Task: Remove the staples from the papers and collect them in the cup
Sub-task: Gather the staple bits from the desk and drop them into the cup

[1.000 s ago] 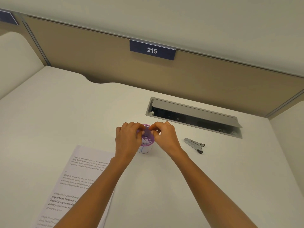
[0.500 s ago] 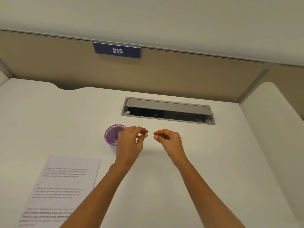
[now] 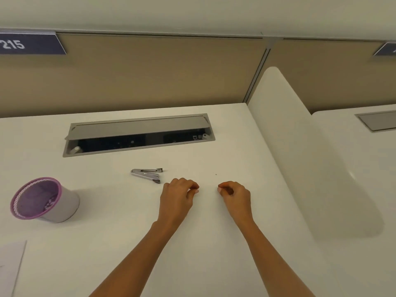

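A white cup (image 3: 64, 205) with a purple mesh rim stands on the desk at the left, small bits showing inside it. A silver staple remover (image 3: 147, 174) lies on the desk just left of and beyond my left hand (image 3: 176, 199). My right hand (image 3: 235, 197) is a short gap to its right. Both hands hover low over the white desk (image 3: 120, 221) with fingers curled and thumbs near the fingertips; I see nothing between them. A corner of a printed paper (image 3: 9, 266) shows at the bottom left edge.
A grey cable tray (image 3: 137, 135) with its lid raised is sunk into the desk behind the remover. A white rounded divider (image 3: 300, 159) bounds the desk on the right. A beige partition with a "215" plate (image 3: 30, 45) runs along the back.
Both hands left the cup and moved right, then drew slightly apart. The view swung right, so the cup and paper shifted to the left edge and the staple remover came back into sight.
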`<state>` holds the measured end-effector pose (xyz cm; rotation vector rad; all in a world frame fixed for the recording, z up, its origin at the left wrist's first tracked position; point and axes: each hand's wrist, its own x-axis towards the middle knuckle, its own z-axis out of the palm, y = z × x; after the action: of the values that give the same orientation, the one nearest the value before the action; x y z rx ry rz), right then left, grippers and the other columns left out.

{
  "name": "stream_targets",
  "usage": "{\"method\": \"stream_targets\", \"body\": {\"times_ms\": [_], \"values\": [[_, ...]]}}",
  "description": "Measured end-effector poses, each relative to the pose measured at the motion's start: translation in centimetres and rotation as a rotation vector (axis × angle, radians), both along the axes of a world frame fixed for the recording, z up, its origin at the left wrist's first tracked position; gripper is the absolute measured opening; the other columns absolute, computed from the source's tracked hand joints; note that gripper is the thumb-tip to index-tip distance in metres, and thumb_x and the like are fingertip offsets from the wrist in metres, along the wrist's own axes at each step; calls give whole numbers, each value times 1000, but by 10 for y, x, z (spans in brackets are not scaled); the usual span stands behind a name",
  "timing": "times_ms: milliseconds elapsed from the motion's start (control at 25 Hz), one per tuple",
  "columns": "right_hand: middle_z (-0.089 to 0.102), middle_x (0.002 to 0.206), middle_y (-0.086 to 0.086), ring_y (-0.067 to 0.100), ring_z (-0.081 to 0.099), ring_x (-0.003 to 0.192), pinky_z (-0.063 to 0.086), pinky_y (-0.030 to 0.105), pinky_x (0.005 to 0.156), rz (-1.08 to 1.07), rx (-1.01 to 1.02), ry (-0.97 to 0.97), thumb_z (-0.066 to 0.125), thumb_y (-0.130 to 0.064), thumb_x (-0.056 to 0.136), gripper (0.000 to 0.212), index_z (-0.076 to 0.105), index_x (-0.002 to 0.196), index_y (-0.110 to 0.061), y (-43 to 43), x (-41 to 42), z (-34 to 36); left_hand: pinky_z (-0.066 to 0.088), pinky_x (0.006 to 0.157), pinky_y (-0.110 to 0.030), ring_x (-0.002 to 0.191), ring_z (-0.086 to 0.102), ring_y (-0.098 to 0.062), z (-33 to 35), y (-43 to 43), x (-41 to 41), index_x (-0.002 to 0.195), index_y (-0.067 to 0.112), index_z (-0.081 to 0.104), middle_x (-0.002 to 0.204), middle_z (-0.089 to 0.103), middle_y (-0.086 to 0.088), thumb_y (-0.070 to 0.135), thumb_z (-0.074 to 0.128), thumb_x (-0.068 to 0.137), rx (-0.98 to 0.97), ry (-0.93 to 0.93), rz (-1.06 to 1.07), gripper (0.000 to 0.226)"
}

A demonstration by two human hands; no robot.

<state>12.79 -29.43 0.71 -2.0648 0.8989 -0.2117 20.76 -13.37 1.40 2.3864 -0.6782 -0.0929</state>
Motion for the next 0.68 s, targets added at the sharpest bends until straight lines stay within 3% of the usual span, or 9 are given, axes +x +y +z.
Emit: {"method": "stream_targets", "body": {"times_ms": [240, 400, 560, 680], "values": [[67, 95, 3, 17, 55, 96, 42, 19, 78, 112, -237, -40, 68, -13, 87, 12, 74, 98, -11, -40, 18, -19, 34, 77, -31, 87, 60, -22, -23, -41, 23, 99, 24, 72, 92, 71, 4, 25, 65, 87, 105, -92, -15, 14], [63, 87, 4, 18, 53, 88, 47, 22, 70, 138, -416, -114, 69, -13, 87, 15, 74, 101, -8, -35, 20, -30, 41, 71, -36, 77, 61, -23, -28, -58, 26, 97, 25, 76, 85, 70, 3, 22, 71, 83, 135, -192, -29, 15], [60, 90, 5, 18, 52, 88, 50, 22, 66, 184, -448, -150, 68, -14, 88, 23, 72, 111, -10, -22, 23, -37, 44, 70, -37, 74, 62, -22, -31, -68, 23, 98, 26, 76, 84, 71, 1, 18, 72, 83, 104, -239, -68, 18], [60, 89, 4, 15, 50, 88, 42, 10, 67, 179, -403, -188, 69, -13, 87, 22, 73, 109, -12, -21, 27, -38, 44, 71, -37, 75, 62, -23, -30, -68, 22, 98, 25, 76, 84, 71, 0, 16, 70, 83, 69, -218, -77, 18]]}}
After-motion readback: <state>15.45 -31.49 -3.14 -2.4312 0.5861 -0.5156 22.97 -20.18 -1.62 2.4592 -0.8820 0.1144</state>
